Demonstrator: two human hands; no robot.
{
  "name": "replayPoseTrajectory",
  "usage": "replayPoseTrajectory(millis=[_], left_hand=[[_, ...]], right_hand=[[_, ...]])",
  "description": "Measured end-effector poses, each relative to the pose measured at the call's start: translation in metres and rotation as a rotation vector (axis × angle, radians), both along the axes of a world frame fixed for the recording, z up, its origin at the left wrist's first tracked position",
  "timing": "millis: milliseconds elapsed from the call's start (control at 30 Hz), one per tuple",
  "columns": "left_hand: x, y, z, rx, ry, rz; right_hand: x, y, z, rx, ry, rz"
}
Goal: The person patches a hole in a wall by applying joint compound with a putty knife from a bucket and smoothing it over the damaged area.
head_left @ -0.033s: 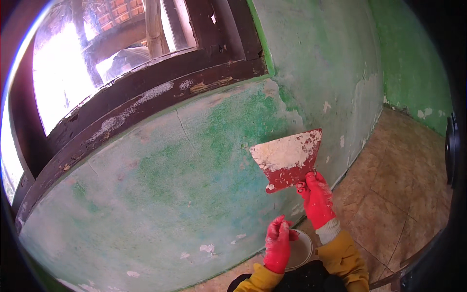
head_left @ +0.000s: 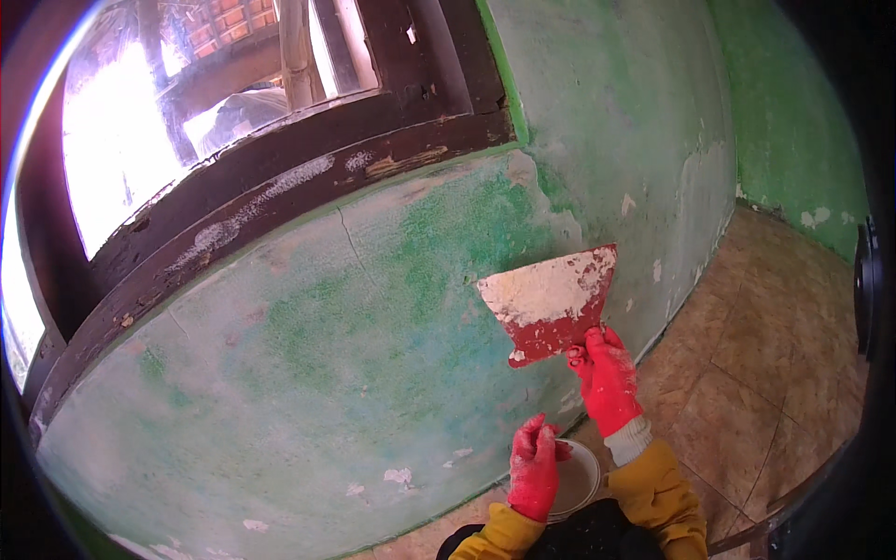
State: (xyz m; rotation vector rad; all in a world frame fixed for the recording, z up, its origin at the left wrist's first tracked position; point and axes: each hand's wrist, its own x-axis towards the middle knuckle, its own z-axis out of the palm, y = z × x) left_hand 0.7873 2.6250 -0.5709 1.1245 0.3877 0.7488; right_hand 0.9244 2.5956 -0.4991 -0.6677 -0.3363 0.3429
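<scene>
My right hand (head_left: pixel 609 378), in a red glove, is closed on the handle end of a wide red scraper (head_left: pixel 555 322), whose blade is partly coated with cream, flaking material. The blade is raised in front of the worn green wall (head_left: pixel 345 364). Lower down, my left hand (head_left: pixel 535 471), also red-gloved and smeared with white, has its fingers loosely bent and apart, with nothing visible in them. It hovers over a pale round bucket (head_left: pixel 583 481), partly hidden by that hand, my sleeves and my dark clothing.
A dark wooden window frame (head_left: pixel 420 140) with chipped paint spans the upper left, bright daylight behind it. A second green wall (head_left: pixel 784 121) meets this one at the right. Brown floor tiles (head_left: pixel 737 373) run along the walls. A dark round object (head_left: pixel 863 289) shows at the right rim.
The scraper and my right hand have shifted very slightly upward. My left hand has barely moved.
</scene>
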Motion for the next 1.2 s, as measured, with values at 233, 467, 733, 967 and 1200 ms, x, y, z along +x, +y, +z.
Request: replayPoseTrajectory(millis=[233,467,733,967,1200], left_hand=[[0.007,0.005,-0.013,0.114,0.016,0.067],[0.001,0.0,-0.01,0.216,-0.091,0.054],[0.002,0.0,-0.015,0.258,-0.034,0.028],[0.003,-0.001,-0.016,0.28,-0.043,0.025],[0.005,-0.008,-0.015,0.214,-0.115,0.018]], right_hand=[[0.007,0.01,0.002,-0.002,0.003,-0.028],[0.013,0.013,-0.004,-0.006,-0.024,-0.048],[0.024,0.0,-0.006,0.065,0.051,-0.111],[0.039,-0.003,-0.013,0.091,0.105,-0.11],[0.045,0.003,-0.021,0.138,0.125,-0.073]])
